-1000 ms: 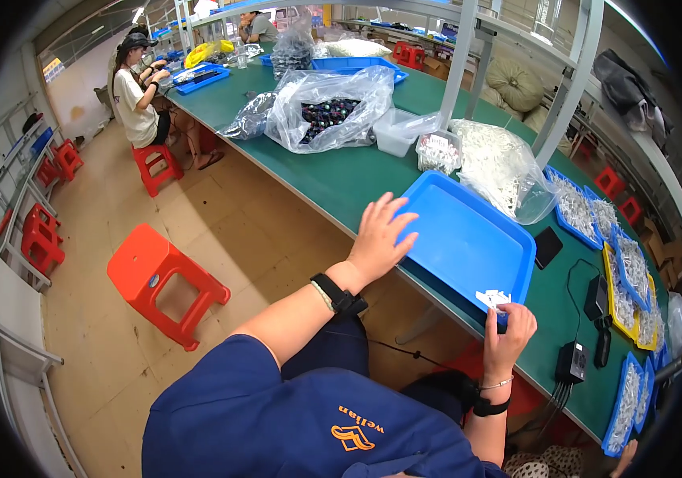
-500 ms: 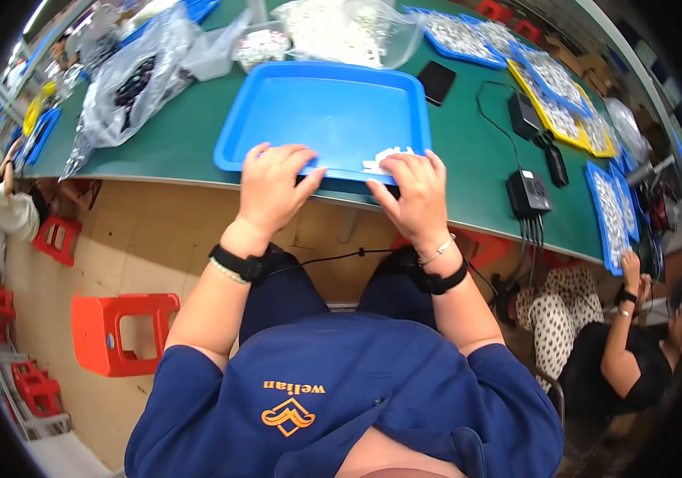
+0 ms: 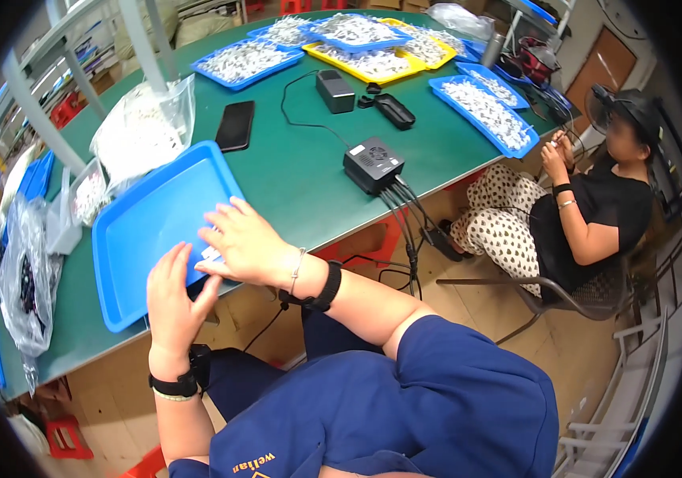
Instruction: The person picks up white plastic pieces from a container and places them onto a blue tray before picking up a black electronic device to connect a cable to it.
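Whereas half a second ago the view looked straight down with both hands spread side by side on the near rim of the blue tray point(image 3: 146, 231), the camera has now swung toward the person's right, so the tray lies slanted at the left of the green table point(image 3: 309, 171) and a seated co-worker point(image 3: 588, 207) has come into sight at the right. The right hand point(image 3: 249, 247) rests flat on the tray's near corner, fingers loosely extended and slightly apart, covering a small white piece point(image 3: 212, 255) that peeks out beneath them; whether the fingers pinch it cannot be told. The left hand point(image 3: 174, 299) has come off the tray's surface and stands at its near edge, palm turned toward the tray, fingers straight and together, holding nothing. Both wrists wear black bands.

Beyond the tray sit a clear bag of white parts point(image 3: 146, 131), a black phone point(image 3: 236, 125) and a black box point(image 3: 373, 163) with cables running off the table edge. Further back lie blue and yellow trays point(image 3: 373, 52) filled with small white parts. The co-worker holds something small up in both hands.
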`<state>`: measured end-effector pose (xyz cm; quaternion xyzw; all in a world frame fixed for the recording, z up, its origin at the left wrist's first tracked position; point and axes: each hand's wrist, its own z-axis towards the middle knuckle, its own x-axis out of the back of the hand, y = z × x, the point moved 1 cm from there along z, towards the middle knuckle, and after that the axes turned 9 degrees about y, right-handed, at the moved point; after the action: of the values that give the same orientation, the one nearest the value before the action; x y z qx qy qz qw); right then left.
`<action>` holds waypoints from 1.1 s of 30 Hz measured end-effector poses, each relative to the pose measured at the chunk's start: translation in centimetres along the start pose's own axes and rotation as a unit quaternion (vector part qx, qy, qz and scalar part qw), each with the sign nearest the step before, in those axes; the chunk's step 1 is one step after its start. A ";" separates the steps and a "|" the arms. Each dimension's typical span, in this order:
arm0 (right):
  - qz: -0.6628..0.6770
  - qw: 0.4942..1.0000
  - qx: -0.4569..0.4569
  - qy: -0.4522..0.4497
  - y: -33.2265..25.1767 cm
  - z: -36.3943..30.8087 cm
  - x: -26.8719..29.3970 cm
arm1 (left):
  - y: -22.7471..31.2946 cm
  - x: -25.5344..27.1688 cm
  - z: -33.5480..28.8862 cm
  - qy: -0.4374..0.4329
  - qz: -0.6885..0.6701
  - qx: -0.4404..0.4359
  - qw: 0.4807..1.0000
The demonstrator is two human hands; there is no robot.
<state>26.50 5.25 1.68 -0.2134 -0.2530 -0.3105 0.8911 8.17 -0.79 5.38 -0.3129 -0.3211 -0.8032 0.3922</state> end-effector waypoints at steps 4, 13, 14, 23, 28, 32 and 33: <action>0.020 0.999 0.012 -0.039 0.4 0.2 -0.3 | 0.0 -1.1 0.6 -0.063 0.008 -0.008 0.998; 0.066 0.997 0.010 0.024 0.2 0.0 0.1 | -0.7 -1.8 0.1 -0.020 0.010 -0.005 1.000; 0.070 0.997 0.008 0.023 0.2 0.1 0.0 | -0.6 -1.7 0.1 -0.024 0.012 -0.003 1.000; 0.068 0.997 0.016 0.014 0.2 -0.4 0.1 | 0.1 -1.2 0.4 -0.014 -0.003 0.011 1.000; 0.049 0.997 0.026 0.047 0.4 -0.7 0.2 | 0.3 -0.8 0.3 -0.016 -0.010 0.009 1.000; 0.062 0.996 0.033 0.050 0.4 -0.5 0.2 | -0.4 -0.6 0.0 -0.019 -0.024 0.019 0.999; 0.067 0.996 0.039 0.048 0.4 -0.5 0.2 | -0.5 -0.6 -0.1 -0.015 -0.020 0.025 0.999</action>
<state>27.04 5.24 1.32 -0.1795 -0.2074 -0.2501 0.9286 8.05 -0.40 4.73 -0.3085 -0.3529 -0.7980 0.3789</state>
